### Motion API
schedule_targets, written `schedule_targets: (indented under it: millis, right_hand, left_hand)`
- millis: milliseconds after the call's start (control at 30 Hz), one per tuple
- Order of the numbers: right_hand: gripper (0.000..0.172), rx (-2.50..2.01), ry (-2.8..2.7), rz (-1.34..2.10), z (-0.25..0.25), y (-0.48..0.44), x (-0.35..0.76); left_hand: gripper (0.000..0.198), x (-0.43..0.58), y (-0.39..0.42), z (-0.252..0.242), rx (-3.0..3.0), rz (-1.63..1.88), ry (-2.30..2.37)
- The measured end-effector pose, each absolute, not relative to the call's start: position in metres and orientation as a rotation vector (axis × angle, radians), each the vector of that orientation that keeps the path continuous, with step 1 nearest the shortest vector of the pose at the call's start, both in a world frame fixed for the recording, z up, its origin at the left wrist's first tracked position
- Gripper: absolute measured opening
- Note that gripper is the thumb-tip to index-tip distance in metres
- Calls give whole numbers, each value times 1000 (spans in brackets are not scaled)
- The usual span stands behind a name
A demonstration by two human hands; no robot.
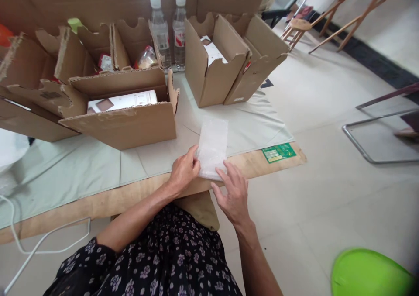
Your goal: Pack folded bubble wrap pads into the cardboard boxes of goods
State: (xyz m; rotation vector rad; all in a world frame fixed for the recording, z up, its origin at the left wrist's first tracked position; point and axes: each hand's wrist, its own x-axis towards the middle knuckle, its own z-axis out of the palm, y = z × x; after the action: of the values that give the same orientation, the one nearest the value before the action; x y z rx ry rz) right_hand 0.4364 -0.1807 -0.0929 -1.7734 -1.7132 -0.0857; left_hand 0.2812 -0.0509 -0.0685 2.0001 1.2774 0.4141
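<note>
A translucent white plastic sheet or bag [213,144] lies flat near the table's front edge, its long side pointing away from me. It looks like thin packaging film; I cannot make out exactly which kind. My left hand [185,169] pinches its left edge between thumb and curled fingers. At its lower right corner, my right hand [231,187] has its fingers apart, the fingertips touching or just above the film.
Cardboard boxes [140,128] holding packages stand across the table's left and back. Taller cartons [216,75] and two water bottles [180,34] are behind the film. A white cable [49,243] hangs at the left. A green stool [366,274] stands at lower right.
</note>
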Motion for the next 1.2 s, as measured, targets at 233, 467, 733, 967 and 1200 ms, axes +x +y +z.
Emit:
schedule_targets:
  millis: [233,467,733,967,1200]
  right_hand:
    - [24,-1715,-1830,44,-97,-173,447]
    - [21,-1664,-1706,203,-85,-175,444]
    - [25,-1684,-1839,-121,-77,-174,434]
    - [20,-1620,-1835,85,-80,-161,436]
    - [26,-1653,-1755,8,-75,-165,438]
  left_hand:
    - [51,243,-68,-57,2423,644,847]
    - [30,234,-85,-69,2324,620,869]
    - [34,260,-56,-61,2195,277,1199]
    - [38,232,-80,-62,2392,708,910]
    - [31,248,-60,-75,2360,551,1098]
